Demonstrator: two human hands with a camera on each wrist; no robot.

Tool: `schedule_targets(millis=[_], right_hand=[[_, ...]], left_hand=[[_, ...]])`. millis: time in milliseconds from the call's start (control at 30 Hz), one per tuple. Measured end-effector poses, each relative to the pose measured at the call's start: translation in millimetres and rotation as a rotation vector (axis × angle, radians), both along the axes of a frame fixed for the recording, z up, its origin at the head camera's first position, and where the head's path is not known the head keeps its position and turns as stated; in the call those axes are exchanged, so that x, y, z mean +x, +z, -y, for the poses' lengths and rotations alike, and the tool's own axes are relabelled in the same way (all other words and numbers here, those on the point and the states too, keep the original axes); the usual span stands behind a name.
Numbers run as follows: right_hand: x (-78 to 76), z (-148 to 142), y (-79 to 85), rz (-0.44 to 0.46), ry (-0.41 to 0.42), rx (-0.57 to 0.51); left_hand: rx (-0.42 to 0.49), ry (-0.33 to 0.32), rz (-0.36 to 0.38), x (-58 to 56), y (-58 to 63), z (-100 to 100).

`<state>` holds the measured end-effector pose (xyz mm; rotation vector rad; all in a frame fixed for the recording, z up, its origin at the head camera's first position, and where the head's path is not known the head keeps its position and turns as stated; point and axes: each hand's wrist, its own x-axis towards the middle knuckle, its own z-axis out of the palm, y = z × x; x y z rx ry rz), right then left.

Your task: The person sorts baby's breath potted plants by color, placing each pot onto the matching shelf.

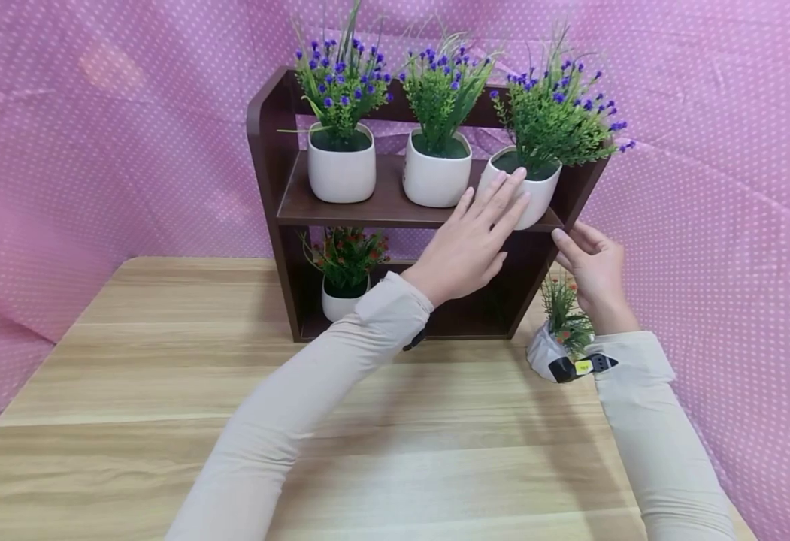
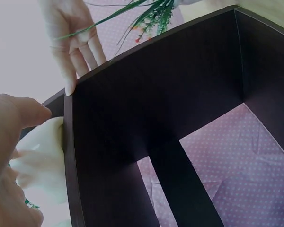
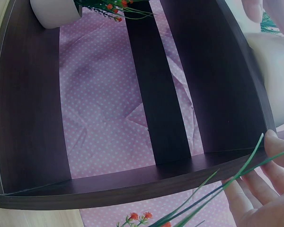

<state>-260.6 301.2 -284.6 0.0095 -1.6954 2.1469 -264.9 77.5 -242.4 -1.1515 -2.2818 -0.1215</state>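
Note:
A dark brown two-tier shelf (image 1: 354, 222) stands on the table. My left hand (image 1: 465, 252) lies with extended fingers against the front of the right-hand white pot (image 1: 538, 197), which holds purple flowers and sits at the upper board's right end. That pot's base reaches the board's front edge. My right hand (image 1: 596, 274) grips the shelf's right side panel at board height, thumb on the front edge (image 3: 270, 137) and the other fingers along the outer face. Two more white pots with purple flowers, a middle one (image 1: 437, 180) and a left one (image 1: 342, 174), share the upper board.
In the lower compartment's left side stands a white pot (image 1: 344, 306) of red flowers. A small wrapped pot (image 1: 545, 352) with red flowers stands on the wooden table (image 1: 164, 376), right of the shelf and beside my right wrist. Pink dotted cloth (image 1: 131, 135) hangs behind.

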Motion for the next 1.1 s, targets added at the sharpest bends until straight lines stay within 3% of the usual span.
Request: schedule_targets(millis=[200,500,633,867,1100], right_hand=[[-0.5,0.7,-1.0,-0.008,0.001,0.009],[-0.6,0.9,-1.5,0.008,-0.007,0.013],[-0.5,-0.4,-1.6,0.01,-0.015,0.032],[-0.6,1.1,-1.2,0.02,-0.023,0.029],[-0.2,2.0,-1.0,0.015,-0.034,0.018]], left_hand=[[-0.031,0.017,-0.052,-3.6,-0.8,-7.9],[-0.007,-0.017,-0.029,-14.4,4.6,-2.6],[-0.006,-0.018,-0.059,-15.2,6.0,-2.7],[-0.015,0.143,-0.156,-9.4,3.6,-14.6],[-0.03,0.302,-0.117,-5.4,5.8,-31.6]])
